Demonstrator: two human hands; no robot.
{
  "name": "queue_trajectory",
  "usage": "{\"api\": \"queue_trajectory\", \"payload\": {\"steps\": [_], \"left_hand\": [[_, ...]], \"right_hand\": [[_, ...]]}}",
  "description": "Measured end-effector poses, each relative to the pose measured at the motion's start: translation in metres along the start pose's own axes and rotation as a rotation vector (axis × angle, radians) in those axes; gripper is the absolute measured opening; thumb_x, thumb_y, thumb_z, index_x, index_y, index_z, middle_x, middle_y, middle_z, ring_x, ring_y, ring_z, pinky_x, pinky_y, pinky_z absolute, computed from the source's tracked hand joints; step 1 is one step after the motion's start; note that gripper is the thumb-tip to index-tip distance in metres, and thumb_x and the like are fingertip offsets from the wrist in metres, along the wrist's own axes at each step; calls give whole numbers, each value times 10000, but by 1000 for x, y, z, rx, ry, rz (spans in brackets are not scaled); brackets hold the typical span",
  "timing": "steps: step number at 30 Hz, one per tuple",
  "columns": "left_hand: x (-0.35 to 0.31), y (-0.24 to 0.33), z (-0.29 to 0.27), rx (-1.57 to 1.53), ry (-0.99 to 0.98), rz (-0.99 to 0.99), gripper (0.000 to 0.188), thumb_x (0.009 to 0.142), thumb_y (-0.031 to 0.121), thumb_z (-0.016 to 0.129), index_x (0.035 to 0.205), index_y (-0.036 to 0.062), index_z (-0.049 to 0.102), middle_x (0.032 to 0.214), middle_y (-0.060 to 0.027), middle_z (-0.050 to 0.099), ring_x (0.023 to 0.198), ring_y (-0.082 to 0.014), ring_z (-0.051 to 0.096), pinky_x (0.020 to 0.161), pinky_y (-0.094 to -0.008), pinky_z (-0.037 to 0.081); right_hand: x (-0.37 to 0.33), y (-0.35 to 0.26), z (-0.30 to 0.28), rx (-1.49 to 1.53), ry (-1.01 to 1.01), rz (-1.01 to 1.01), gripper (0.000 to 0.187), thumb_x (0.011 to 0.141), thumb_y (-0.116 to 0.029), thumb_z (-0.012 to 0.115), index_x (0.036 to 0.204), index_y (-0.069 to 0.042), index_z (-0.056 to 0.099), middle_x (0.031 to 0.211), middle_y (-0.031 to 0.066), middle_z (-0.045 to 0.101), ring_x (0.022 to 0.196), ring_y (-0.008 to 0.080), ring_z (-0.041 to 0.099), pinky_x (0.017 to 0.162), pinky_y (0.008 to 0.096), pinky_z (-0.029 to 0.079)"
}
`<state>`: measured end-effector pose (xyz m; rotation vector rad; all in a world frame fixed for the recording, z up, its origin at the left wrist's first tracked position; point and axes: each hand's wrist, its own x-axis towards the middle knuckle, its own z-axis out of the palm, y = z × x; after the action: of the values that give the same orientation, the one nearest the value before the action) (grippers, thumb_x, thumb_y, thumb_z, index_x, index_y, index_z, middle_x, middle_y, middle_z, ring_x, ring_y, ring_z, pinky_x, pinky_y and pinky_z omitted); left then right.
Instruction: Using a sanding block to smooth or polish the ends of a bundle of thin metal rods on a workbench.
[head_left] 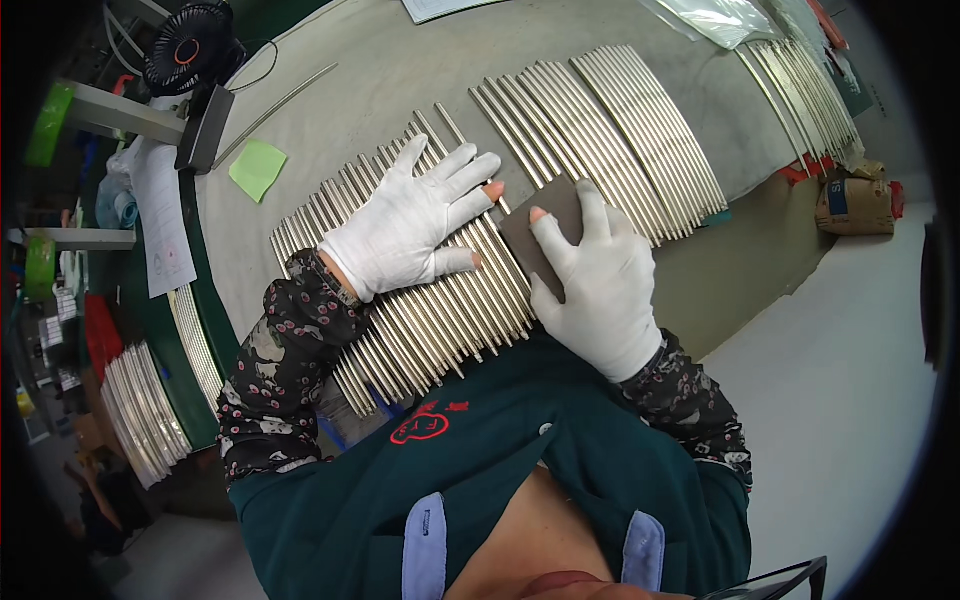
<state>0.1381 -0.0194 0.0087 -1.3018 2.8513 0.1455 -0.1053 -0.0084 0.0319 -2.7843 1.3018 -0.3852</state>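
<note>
Glasses [822, 572] sit nearest, at the lower right, by a dark green shirt [620, 430]; beyond, on the grey worktop [360, 50], lies a row of metal rods [440, 320], long axes slanting from far left to near right, near ends toward the chest. Across them the left hand [405, 222] spreads flat, fingers apart, while the right hand [605, 285], clear of the left, is clamped on a grey-brown block [520, 238] at the row's right edge, its long axis hard to judge behind the fingers.

this area is serving as a workshop: metal rods [652, 138] are lying in rows on a grey worktable [345, 105], a rod bundle [145, 415] is resting alongside, a black fan [188, 48] is standing nearby.
</note>
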Motion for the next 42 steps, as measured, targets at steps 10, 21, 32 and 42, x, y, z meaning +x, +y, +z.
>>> {"api": "queue_trajectory", "payload": {"steps": [10, 21, 32, 42], "left_hand": [[12, -3, 5, -5, 43, 31, 791, 928, 681, 301, 1480, 116, 334, 1530, -166, 322, 1414, -366, 299, 1136, -624, 141], [29, -25, -1, -66, 124, -67, 856, 907, 723, 294, 1484, 91, 328, 1559, -174, 259, 1430, -395, 250, 1148, -606, 119], [29, -24, 7, -18, 162, -23, 793, 917, 695, 321, 1507, 165, 301, 1550, -180, 276, 1423, -393, 265, 1140, -617, 133], [15, -20, 11, -28, 100, -24, 750, 928, 645, 375, 1525, 208, 254, 1551, -167, 278, 1410, -379, 301, 1133, -616, 161]], "right_hand": [[-67, 37, -26, 67, 136, 76, 637, 567, -145, 757, 1188, -148, 615, 1346, 252, 462, 1077, 367, 529, 836, 430, 449], [-69, 40, -10, 9, 167, 144, 634, 591, -163, 759, 1207, -164, 608, 1344, 241, 467, 1074, 354, 530, 823, 411, 446], [-70, 35, -11, 102, 151, 121, 682, 568, -154, 773, 1226, -154, 596, 1359, 259, 452, 1077, 363, 528, 843, 434, 449], [-62, 29, -10, 91, 114, 81, 678, 572, -178, 778, 1225, -172, 596, 1346, 252, 457, 1075, 360, 534, 809, 424, 447]]}}
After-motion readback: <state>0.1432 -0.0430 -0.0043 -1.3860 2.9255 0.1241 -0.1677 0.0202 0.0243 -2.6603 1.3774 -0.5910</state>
